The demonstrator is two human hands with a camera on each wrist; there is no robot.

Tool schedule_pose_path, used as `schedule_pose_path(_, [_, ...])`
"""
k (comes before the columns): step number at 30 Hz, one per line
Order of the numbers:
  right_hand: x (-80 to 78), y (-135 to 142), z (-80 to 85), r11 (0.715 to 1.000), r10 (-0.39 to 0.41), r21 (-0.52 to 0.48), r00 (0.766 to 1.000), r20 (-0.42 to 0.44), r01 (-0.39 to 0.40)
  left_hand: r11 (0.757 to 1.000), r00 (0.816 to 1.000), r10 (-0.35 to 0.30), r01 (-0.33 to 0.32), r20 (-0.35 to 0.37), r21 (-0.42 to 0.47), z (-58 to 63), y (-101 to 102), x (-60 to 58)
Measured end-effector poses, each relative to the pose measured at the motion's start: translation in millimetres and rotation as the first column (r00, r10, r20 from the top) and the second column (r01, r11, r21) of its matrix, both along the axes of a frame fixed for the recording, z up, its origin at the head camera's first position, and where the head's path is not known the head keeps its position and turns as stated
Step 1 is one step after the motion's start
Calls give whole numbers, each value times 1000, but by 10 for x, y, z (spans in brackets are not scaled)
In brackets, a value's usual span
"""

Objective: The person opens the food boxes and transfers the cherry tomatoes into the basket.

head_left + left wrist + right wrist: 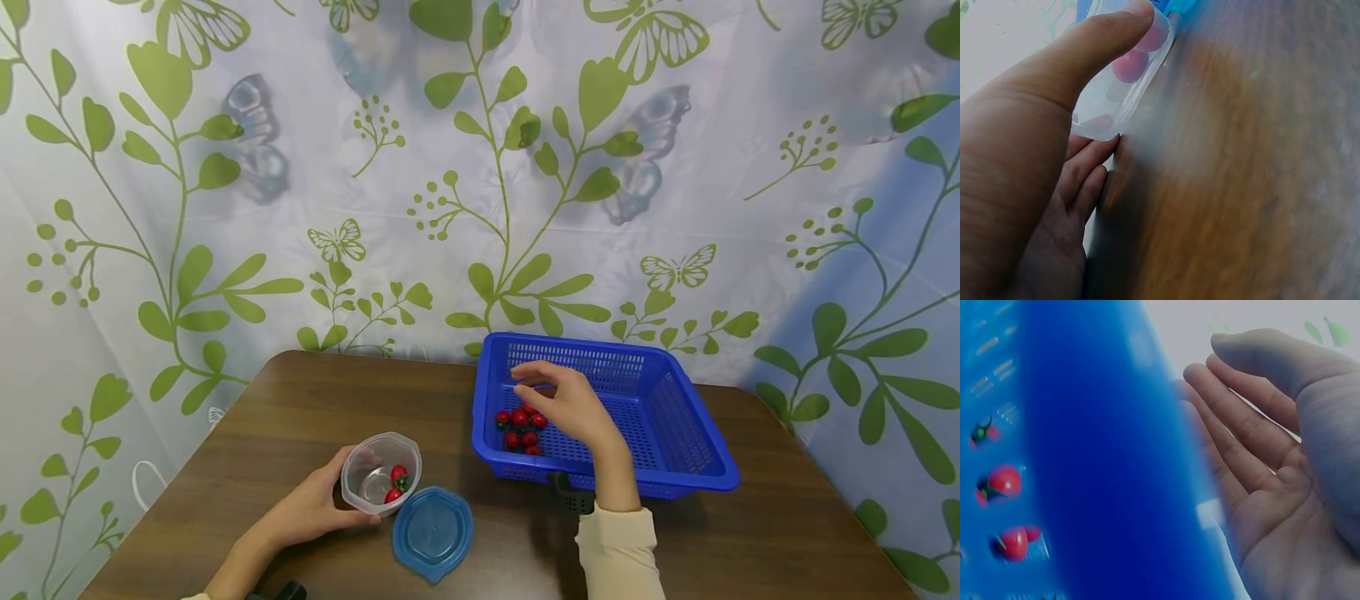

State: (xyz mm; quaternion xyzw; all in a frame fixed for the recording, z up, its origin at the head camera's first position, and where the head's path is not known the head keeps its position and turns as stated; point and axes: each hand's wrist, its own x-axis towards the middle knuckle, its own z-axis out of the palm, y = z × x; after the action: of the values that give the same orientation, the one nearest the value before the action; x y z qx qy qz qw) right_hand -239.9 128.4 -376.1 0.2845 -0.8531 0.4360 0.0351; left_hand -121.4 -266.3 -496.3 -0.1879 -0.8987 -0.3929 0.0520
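My left hand (318, 500) holds a clear plastic container (363, 493) from its left side, the thumb on the near wall and the fingers behind it. Two cherry tomatoes (400, 475) lie inside; their red shapes show through the wall in the left wrist view. Over the left part of a blue plastic basket (678, 433) hovers my right hand (573, 404), its fingers loosely bent and nothing between them. Below it, several red cherry tomatoes (520, 418) with green stems are grouped on the basket floor. In the right wrist view the basket wall (1097, 456) hides part of the fingers.
A blue lid (433, 533) lies flat on the brown wooden table (510, 550), just right of the container. Behind the table hangs a curtain (420, 275) printed with leaves and butterflies. A black wrist device (570, 493) sits at the right wrist, near the basket's front rim.
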Motion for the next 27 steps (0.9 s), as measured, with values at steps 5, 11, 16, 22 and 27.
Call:
schedule_pose_path(5, [27, -84, 7, 999, 39, 0, 999, -2, -39, 1000, 1000, 0, 0, 3, 1, -1, 1, -2])
schedule_pose_path(11, [34, -192, 8, 997, 72, 13, 997, -12, -72, 1000, 1000, -3, 3, -3, 3, -4, 3, -1])
schedule_pose_path(16, [72, -277, 22, 993, 116, 16, 993, -21, -116, 1000, 1000, 1, -1, -7, -2, 3, 6, 5])
schedule_pose_path(22, [95, -380, 8, 988, 155, 36, 987, -42, -153, 1000, 1000, 1, -1, -12, -2, 3, 7, 6])
schedule_pose_path(27, [107, -451, -17, 986, 160, 45, 986, -50, -158, 1000, 1000, -3, 3, -10, 4, -5, 5, 4])
